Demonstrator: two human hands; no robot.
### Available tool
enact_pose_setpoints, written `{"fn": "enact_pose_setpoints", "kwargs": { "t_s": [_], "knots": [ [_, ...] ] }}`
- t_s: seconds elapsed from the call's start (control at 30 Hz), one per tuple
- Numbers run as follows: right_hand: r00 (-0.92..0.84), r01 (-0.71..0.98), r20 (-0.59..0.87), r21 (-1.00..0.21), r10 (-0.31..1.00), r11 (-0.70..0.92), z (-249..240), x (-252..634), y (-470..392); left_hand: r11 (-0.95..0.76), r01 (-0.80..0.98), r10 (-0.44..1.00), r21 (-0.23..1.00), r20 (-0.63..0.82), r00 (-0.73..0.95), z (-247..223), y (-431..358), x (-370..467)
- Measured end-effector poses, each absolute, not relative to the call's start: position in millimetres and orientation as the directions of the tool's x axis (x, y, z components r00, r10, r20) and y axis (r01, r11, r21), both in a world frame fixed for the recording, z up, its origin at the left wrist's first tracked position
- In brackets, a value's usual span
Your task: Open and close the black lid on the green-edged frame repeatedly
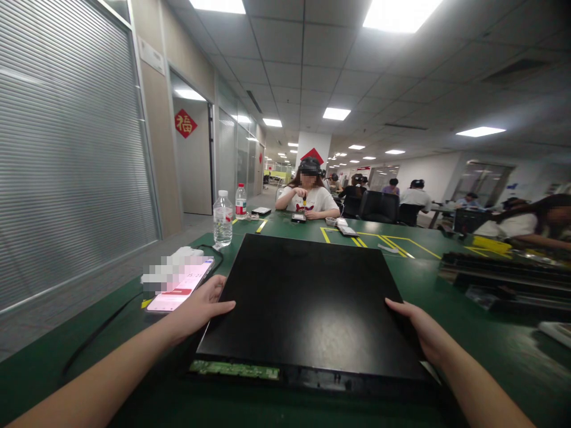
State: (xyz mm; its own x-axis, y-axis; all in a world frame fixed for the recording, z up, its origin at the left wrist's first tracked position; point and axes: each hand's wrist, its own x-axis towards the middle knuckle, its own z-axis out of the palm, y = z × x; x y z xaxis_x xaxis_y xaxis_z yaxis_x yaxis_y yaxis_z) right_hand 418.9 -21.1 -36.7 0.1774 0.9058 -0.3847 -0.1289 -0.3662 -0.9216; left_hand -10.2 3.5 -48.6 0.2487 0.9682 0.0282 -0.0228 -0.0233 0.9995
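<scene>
A large flat black panel (307,297) is held low over the green table, its near edge toward me. Along that edge, at the left, a strip of green circuit board (236,370) shows. My left hand (203,309) grips the panel's left side, thumb on top and the other fingers partly hidden at the edge. On the right side, my right hand (419,327) holds the panel with its thumb on the top face; its other fingers are hidden beneath.
Left of the panel lie a lit phone (181,291) and a black cable (100,330). Two bottles (222,220) (241,202) stand behind. Black strips (491,273) are stacked at the right. Across the green table (294,229), a person (307,196) works on a small device.
</scene>
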Motion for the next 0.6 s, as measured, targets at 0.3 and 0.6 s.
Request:
{"fn": "enact_pose_setpoints", "kwargs": {
  "t_s": [0.3, 0.6],
  "knots": [
    [0.156, -0.144, -0.384, -0.920, 0.910, -0.364, -38.6, 420.4, -20.6, 0.004, 0.006, 0.976, 1.000, -0.005, 0.218, -43.9, 0.3, -7.7],
    [0.164, -0.127, -0.388, -0.920, 0.907, -0.371, -37.6, 420.8, -20.5, 0.007, 0.000, 0.973, 1.000, -0.006, 0.232, -43.8, 0.6, -8.7]
  ]
}}
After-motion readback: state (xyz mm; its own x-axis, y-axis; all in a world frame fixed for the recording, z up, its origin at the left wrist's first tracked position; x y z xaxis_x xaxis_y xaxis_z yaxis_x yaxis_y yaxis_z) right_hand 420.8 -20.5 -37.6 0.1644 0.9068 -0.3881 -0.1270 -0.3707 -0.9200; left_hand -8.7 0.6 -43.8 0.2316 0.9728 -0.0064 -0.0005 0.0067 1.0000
